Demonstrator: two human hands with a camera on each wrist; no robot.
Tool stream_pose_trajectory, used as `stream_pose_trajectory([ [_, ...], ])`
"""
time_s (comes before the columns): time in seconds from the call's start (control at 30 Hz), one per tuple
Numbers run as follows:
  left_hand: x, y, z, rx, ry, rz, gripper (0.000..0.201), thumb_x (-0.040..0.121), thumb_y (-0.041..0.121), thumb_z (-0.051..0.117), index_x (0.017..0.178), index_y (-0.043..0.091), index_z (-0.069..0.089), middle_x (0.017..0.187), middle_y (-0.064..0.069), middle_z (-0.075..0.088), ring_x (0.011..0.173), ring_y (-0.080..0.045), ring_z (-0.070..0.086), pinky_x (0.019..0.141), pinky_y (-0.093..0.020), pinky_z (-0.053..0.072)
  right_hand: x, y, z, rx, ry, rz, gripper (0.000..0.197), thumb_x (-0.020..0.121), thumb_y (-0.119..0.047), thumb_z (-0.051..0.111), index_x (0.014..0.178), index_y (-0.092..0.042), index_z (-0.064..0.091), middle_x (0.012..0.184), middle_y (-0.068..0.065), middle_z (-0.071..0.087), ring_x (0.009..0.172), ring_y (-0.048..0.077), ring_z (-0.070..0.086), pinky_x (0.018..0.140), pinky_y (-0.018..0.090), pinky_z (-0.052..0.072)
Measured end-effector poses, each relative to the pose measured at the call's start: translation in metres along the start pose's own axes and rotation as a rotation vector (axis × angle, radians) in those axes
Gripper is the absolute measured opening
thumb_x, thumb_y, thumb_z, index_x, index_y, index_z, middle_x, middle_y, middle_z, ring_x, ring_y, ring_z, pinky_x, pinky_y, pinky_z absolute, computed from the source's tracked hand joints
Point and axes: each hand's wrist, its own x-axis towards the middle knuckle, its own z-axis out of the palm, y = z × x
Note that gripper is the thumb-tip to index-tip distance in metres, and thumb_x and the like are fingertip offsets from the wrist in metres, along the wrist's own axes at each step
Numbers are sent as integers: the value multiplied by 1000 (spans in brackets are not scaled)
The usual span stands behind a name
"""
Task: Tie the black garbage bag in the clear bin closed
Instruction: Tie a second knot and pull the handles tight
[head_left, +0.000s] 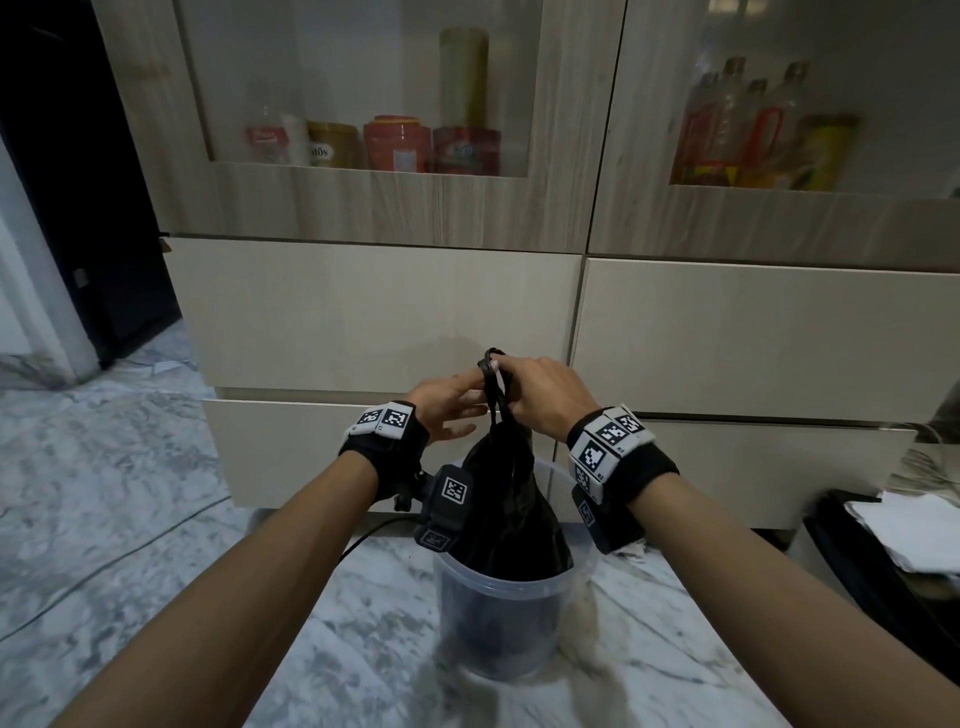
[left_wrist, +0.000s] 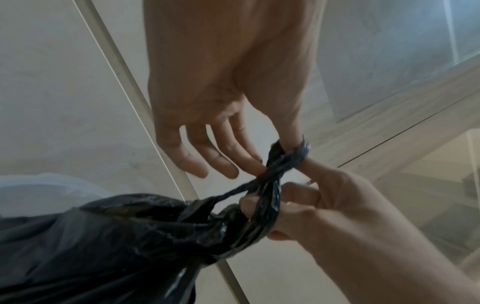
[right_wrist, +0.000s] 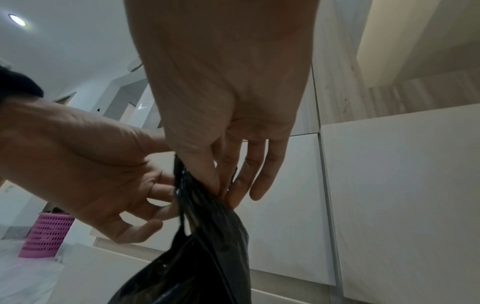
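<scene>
A black garbage bag (head_left: 511, 512) stands up out of the clear bin (head_left: 496, 631) on the marble floor. Its top is drawn into twisted strands (head_left: 493, 384) held between both hands. My right hand (head_left: 535, 397) grips the strands just above the bag's neck, fingers curled round them (left_wrist: 262, 207). My left hand (head_left: 452, 405) is beside them with straight, spread fingers (left_wrist: 223, 168); one strand is looped round its thumb (left_wrist: 292, 144). In the right wrist view the right hand (right_wrist: 226, 193) pinches the black plastic (right_wrist: 207, 257) while the left hand (right_wrist: 145, 205) touches its side.
Pale cabinet drawers (head_left: 389, 312) stand just behind the bin, with glass doors and jars above. A dark box with white paper (head_left: 893, 540) sits at the right. A thin cable (head_left: 156, 545) crosses the floor at the left. A pink basket (right_wrist: 44, 236) stands farther off.
</scene>
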Motion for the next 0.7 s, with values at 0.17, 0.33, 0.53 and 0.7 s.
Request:
stream_pose_trajectory([
  [0.17, -8, 5, 4, 130, 12, 62, 26, 78, 29, 71, 97, 11, 67, 99, -3, 72, 96, -12, 65, 80, -30, 44, -1, 6, -2, 99, -33, 63, 62, 77, -17, 63, 136, -27, 49, 111, 6, 72, 104, 30, 63, 81, 35, 48],
  [0.33, 3, 2, 5, 440, 170, 235, 9, 83, 12, 63, 74, 11, 64, 69, -4, 62, 70, -16, 57, 58, -21, 43, 3, 19, -7, 479, -137, 267, 44, 77, -14, 70, 121, -15, 64, 94, 6, 72, 90, 21, 65, 84, 36, 54],
  [0.53, 4, -5, -10, 560, 270, 310, 22, 79, 19, 70, 96, 5, 73, 89, -7, 68, 86, -15, 59, 74, -23, 41, -7, 36, -18, 904, -244, 481, 8, 86, -16, 62, 80, -11, 65, 69, 0, 56, 53, 8, 45, 55, 23, 51],
  [0.7, -7, 4, -13, 125, 8, 153, 5, 85, 10, 58, 85, 15, 59, 96, -7, 69, 93, -18, 66, 69, -27, 52, -11, 47, -17, 925, -327, 429, 14, 79, -29, 72, 83, -16, 68, 65, -4, 54, 56, 8, 45, 60, 23, 55],
])
